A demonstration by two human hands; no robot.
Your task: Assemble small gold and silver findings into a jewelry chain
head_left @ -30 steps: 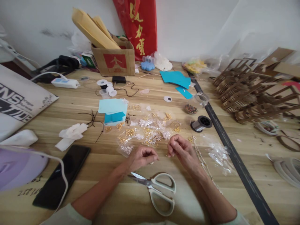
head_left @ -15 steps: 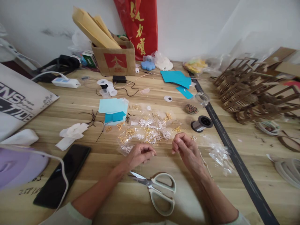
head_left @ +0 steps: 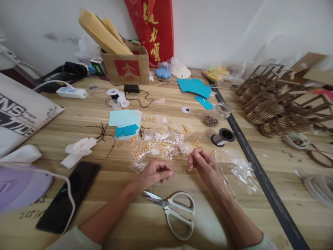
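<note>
My left hand (head_left: 157, 172) has its thumb and fingers pinched together, just below the clear bags of gold and silver beads (head_left: 169, 151); whatever it holds is too small to make out. To the right, my right hand (head_left: 204, 166) is also closed in a pinch, its contents hidden. A thin beaded chain (head_left: 225, 178) lies along the right side of my right hand and wrist. Scissors with pale handles (head_left: 169, 208) rest on the table between my forearms, blades pointing left.
A black phone (head_left: 69, 196) and white tissue (head_left: 79, 151) lie left. A wire spool (head_left: 223, 137), a jar of dark beads (head_left: 212, 121) and clear plastic bags (head_left: 243, 172) are right. Brown wooden models (head_left: 275, 104) stand far right; a cardboard box (head_left: 126, 66) is behind.
My right hand has shifted slightly left, towards my left hand, and its fingers have curled a little differently. My left hand has barely moved.
</note>
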